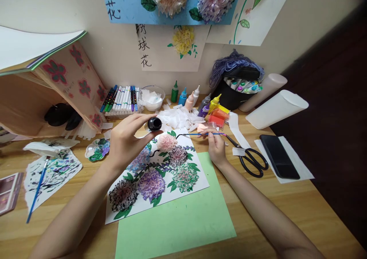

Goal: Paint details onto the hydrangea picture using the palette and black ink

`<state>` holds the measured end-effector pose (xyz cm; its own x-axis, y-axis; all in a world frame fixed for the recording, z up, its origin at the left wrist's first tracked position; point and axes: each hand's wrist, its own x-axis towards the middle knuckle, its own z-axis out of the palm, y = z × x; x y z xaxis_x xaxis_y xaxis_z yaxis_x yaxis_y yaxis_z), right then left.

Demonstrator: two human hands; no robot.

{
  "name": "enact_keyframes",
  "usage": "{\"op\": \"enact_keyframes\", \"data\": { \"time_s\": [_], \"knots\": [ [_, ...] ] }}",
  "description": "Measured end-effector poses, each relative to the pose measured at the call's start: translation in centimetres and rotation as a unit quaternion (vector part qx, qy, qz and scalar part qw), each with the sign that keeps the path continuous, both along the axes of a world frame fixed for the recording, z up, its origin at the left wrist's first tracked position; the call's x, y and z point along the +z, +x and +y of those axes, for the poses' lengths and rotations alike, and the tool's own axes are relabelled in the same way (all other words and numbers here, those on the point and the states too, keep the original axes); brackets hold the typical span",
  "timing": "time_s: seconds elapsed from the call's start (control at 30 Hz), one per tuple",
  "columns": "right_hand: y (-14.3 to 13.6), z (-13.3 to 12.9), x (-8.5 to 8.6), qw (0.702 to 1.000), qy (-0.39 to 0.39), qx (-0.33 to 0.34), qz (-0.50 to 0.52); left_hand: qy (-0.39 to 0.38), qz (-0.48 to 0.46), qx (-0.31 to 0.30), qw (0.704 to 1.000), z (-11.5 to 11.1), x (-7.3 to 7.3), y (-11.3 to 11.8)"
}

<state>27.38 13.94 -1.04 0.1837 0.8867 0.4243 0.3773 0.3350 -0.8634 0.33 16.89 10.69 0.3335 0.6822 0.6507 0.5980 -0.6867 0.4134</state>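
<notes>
Between its thumb and fingers, my left hand [127, 138] grips a small black bottle [155, 124], its opening facing me, above the back left part of the white sheet. My right hand [215, 146] pinches a thin blue brush [197, 134], whose dark tip points left beside the pink paper flower [167, 142]. Raised flowers in blue, purple, black and green, with painted leaves and dark branches, cover the white sheet [183, 197]. It lies tilted over a light green sheet [177, 228].
Behind the sheet are white paper strips [180, 117], a bowl [151, 98], paint bottles [182, 97] and markers [122, 99]. Black scissors [254, 163] and a phone [279, 157] lie right. A palette [97, 149] and another brush [38, 190] rest left.
</notes>
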Motion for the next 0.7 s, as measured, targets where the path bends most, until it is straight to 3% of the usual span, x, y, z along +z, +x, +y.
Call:
{"op": "enact_keyframes", "data": {
  "time_s": [0.7],
  "knots": [
    [1.1,-0.4,-0.3,0.999,0.01,-0.046,-0.018,-0.001,-0.01,0.013,1.0,-0.3,0.0,-0.1]
  ]
}}
